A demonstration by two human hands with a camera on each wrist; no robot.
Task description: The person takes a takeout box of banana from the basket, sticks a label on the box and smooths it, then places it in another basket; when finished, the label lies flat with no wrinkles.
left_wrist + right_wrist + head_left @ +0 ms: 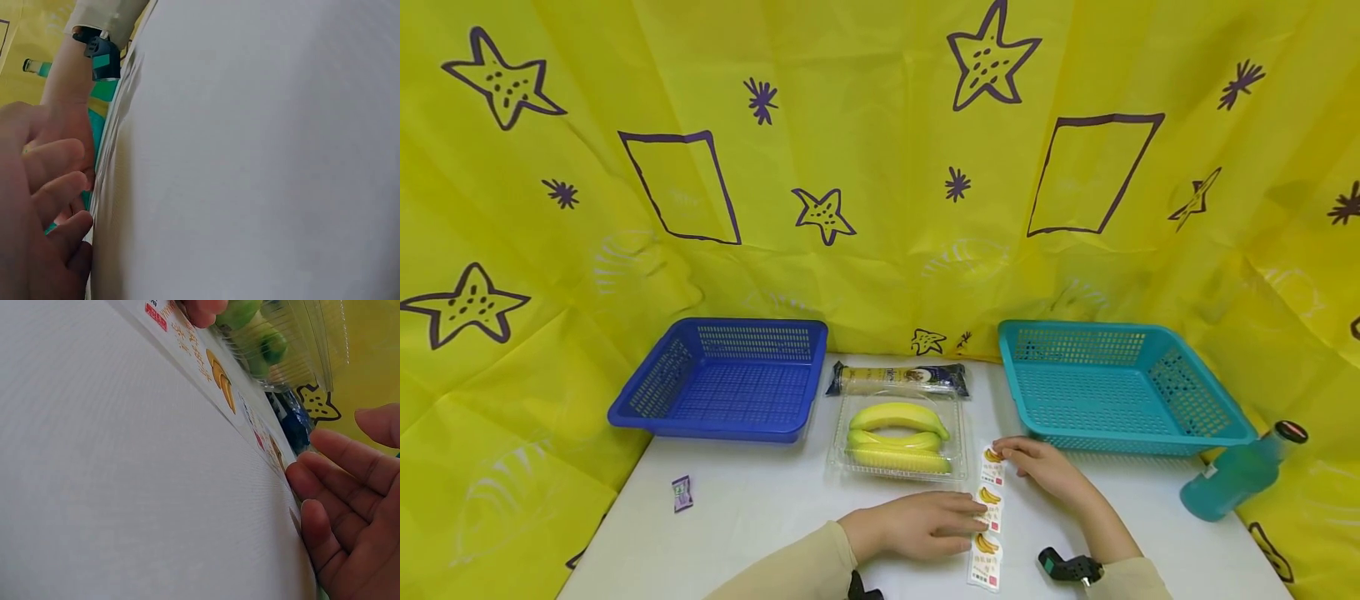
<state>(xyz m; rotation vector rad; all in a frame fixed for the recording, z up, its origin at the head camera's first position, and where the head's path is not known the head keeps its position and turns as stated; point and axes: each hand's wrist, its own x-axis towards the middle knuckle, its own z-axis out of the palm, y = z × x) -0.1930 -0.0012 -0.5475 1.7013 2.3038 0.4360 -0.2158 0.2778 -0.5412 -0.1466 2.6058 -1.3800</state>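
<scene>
A strip of white stickers (983, 575) printed with bananas lies lengthwise on the white table. My left hand (917, 527) reaches over from the left, its relaxed fingertips at the strip's middle sticker. At the far end of the strip, the fingertips of my right hand (1043, 468) meet the top sticker. In the right wrist view that right hand (356, 512) has loosely bent fingers beside the strip (194, 356). The left wrist view shows the left hand's fingers (59, 200) slightly bent. Just left of the strip sits a clear plastic box (957, 417) with bananas (895, 414) inside.
Behind the box lies a long packet (898, 380). A blue basket (715, 432) stands back left, a teal basket (1135, 445) back right. A teal bottle (1232, 479) leans at the right. A small purple packet (682, 493) lies left. A yellow curtain (880, 283) hangs behind.
</scene>
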